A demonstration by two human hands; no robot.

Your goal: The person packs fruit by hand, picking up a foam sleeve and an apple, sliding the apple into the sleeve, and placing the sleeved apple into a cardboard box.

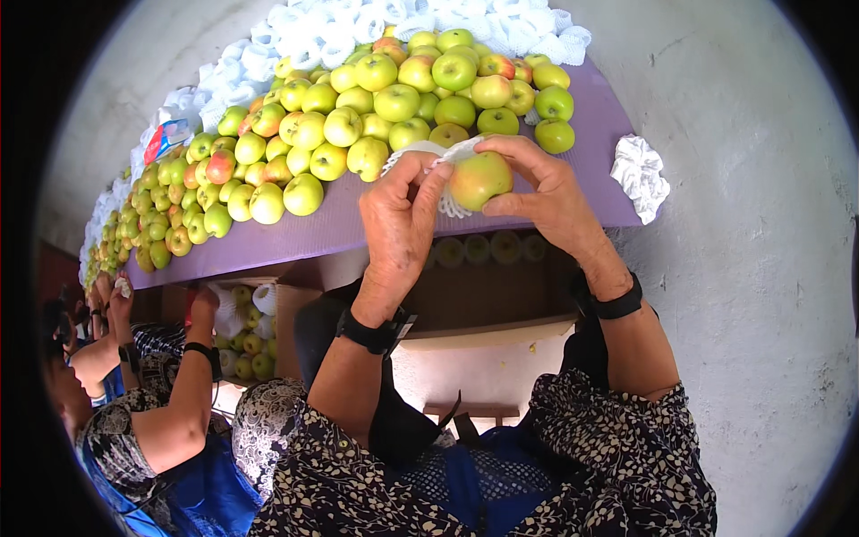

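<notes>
A green apple with a yellow-red blush is held over the front edge of the purple table. My right hand has its thumb and fingers closed round the apple's right side. Pinched between the thumb and fingers of my left hand is a white foam net sleeve, its mesh showing behind and beside the apple. The sleeve seems to lie partly round the apple's left side; how far it covers the back is hidden. Just beyond both hands lies a large heap of green apples.
White foam net sleeves are piled along the far side of the purple table. Crumpled white material sits at its right end. Below the edge stands a cardboard box with wrapped apples. Co-workers' arms are at left, beside another box.
</notes>
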